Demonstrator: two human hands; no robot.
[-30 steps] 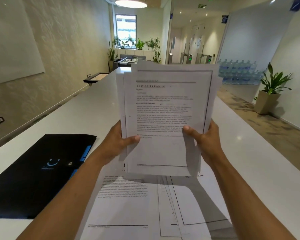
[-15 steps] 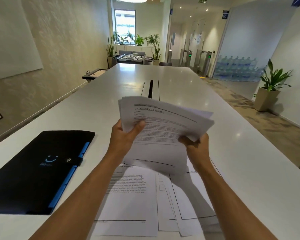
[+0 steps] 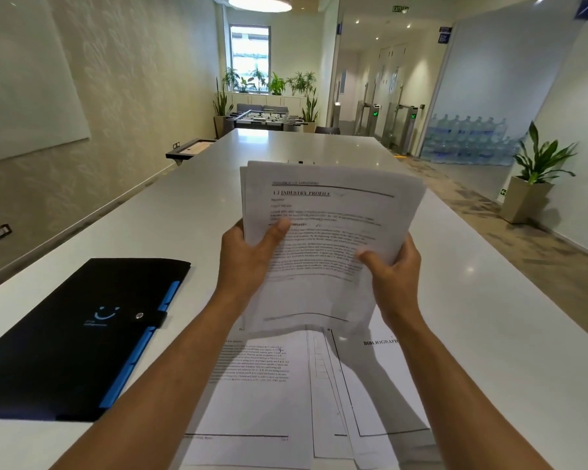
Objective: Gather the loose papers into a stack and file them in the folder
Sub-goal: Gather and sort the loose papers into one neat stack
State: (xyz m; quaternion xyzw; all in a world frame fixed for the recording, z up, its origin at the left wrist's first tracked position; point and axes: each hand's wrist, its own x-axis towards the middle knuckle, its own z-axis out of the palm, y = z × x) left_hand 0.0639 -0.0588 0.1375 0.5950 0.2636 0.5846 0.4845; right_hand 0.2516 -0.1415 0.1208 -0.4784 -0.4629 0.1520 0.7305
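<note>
I hold a bundle of printed white papers point(image 3: 323, 215) above the table, tilted away from me, its top sheet headed "Industry Profile". My left hand point(image 3: 248, 256) grips its left edge with the thumb on top. My right hand point(image 3: 392, 273) grips the lower right edge. Several loose printed sheets point(image 3: 262, 395) lie fanned on the white table point(image 3: 489, 317) under my arms, one marked "Bibliography". A black folder point(image 3: 75, 337) with a blue spine strip and snap tab lies shut to the left of the sheets.
The long white table runs away from me toward a foosball table point(image 3: 262, 118) and plants at the far end. A potted plant point(image 3: 533, 178) stands on the floor to the right, near stacked water bottles point(image 3: 469, 140).
The bundle stood upright a second ago, dropped and bent low half a second ago, and is now raised again at a tilt. My left thumb has moved higher up its left edge.
</note>
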